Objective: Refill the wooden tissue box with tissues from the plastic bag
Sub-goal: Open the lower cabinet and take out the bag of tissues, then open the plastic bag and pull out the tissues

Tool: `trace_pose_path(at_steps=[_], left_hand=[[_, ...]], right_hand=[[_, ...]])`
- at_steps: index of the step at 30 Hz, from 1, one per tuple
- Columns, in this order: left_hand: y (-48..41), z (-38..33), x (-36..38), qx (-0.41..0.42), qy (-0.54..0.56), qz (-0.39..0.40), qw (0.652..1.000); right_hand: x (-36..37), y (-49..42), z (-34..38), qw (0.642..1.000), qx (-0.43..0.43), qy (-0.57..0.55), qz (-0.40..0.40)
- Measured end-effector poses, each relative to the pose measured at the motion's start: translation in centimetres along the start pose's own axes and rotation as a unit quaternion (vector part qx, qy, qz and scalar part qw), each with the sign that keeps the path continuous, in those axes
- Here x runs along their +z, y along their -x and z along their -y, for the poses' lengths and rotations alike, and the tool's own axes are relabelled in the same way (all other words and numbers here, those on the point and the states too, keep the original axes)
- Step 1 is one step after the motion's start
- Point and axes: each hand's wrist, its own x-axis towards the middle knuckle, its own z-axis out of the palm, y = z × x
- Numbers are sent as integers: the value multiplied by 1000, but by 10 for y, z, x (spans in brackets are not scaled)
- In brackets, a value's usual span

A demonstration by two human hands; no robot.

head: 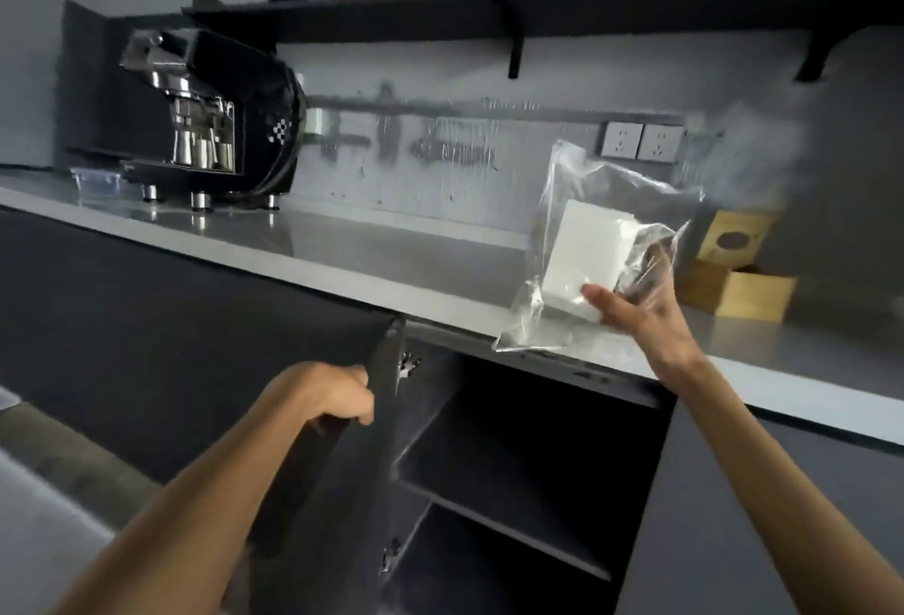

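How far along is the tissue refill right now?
Early stage. The plastic bag of white tissues is out, held above the counter by the right hand. The left hand grips the open cabinet door. Left: the wooden tissue box sits unfilled beside the bag, no tissues moved yet.

Café kitchen: espresso machine (195, 125), counter (391, 252)

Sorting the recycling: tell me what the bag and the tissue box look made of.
Bag: thin clear plastic film, glossy and crinkled, with the white tissues showing through. Tissue box: apparently light, matte wood; blur hides any grain.
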Motion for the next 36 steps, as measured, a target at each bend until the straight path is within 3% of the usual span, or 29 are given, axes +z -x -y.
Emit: trace_pose_path(at_steps=[3,6,8,11,15,20,25,36], left_hand=[[6,-31,31,36,152,21,987],[-11,-80,72,28,243,-61,968],[-21,-113,95,-7,349,-105,931],[-46,-160,105,-24,466,-111,877],[-76,-207,115,-67,510,-101,852],[-100,-235,127,10,602,-145,785],[-107,-259,126,-69,605,-166,775],[-137,-275,140,-49,579,-222,783]], right_hand=[[-20,-23,-10,996,70,12,-45],[-32,-36,-25,989,124,-18,-79],[-33,-44,-29,984,145,-48,-97],[-37,-54,-33,981,162,-37,-103],[-42,-61,-42,981,155,-21,-118],[-53,-68,-60,985,132,-1,-109],[-54,-77,-73,981,153,49,-109],[-54,-87,-74,971,171,121,-116]])
